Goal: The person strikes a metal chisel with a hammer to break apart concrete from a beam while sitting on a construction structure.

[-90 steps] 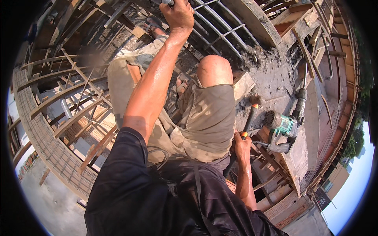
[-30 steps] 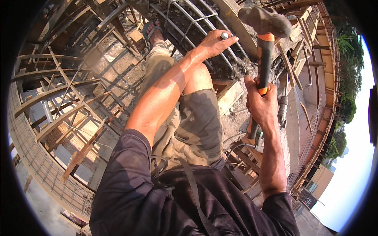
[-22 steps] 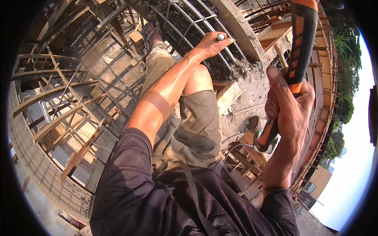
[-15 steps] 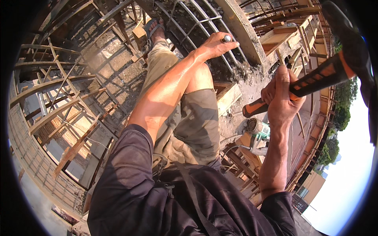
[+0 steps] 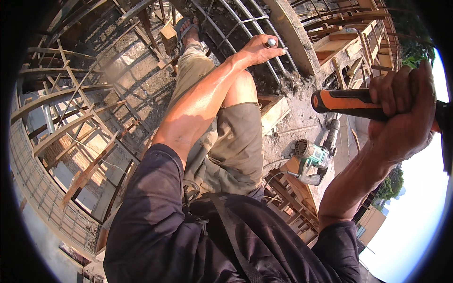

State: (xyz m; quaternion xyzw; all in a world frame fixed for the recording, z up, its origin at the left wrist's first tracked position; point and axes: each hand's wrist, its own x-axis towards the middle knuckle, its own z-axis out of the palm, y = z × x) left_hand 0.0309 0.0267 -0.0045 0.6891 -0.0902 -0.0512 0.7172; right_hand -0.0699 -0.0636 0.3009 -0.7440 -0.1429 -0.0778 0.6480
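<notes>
Right hand (image 5: 401,113) grips a heavy, stiff hammer's orange-black handle (image 5: 342,103) near its butt, while left hand (image 5: 259,48) pinches what seems a steel nail (image 5: 271,42) over the rebar (image 5: 236,28).

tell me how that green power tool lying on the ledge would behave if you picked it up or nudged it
The green power tool looks rigid and probably heavy for its size, given its bulky motor body. It lies on its side on the dusty concrete ledge, so a nudge would likely slide it, not roll it. Its cord may drag.
</notes>
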